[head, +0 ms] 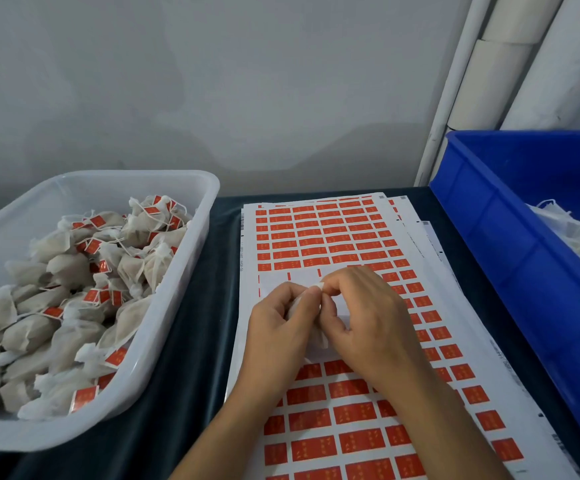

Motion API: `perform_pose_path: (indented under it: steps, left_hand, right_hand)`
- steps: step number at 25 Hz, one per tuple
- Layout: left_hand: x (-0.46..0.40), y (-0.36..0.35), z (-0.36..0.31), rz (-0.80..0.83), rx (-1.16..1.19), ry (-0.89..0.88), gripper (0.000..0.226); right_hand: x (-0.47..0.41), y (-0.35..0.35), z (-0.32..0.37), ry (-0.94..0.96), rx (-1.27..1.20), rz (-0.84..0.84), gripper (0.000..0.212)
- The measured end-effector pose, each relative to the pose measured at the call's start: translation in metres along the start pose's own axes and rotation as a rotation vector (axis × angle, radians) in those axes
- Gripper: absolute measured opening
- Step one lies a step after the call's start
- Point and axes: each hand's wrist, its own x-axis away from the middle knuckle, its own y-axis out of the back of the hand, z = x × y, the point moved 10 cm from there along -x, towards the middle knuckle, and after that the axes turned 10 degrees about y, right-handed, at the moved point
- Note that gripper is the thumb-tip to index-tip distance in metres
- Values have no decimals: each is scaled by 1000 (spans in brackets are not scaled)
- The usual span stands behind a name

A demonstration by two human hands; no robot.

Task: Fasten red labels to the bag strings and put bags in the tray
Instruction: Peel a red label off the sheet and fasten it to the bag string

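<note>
Over the red label sheet (344, 441), the left hand (278, 327) clasps a white drawstring bag (316, 332) while the right hand (368, 313) pinches its string end; she'd best fold the label squarely before dropping it in the clear tray (191, 244).

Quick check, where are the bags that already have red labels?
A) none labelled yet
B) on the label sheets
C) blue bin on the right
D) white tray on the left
D: the white tray holds the bags with red labels.
</note>
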Motion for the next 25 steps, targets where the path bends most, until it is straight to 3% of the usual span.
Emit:
perform_pose_path:
  steps: [3, 10, 18, 25]
  left_hand:
    - [2, 0, -5, 17, 75, -11, 11]
    - [4, 1, -11, 36, 90, -59, 26]
    - [-1, 0, -8, 38, -36, -33, 19]
    - [-5, 7, -2, 1, -43, -21, 28]
  right_hand:
    - [2, -6, -2, -88, -125, 18, 8]
    - [5, -5, -11, -179, -271, 2, 16]
    - [5, 2, -30, -234, -104, 53, 8]
    - [12, -14, -38, -430, -558, 114, 26]
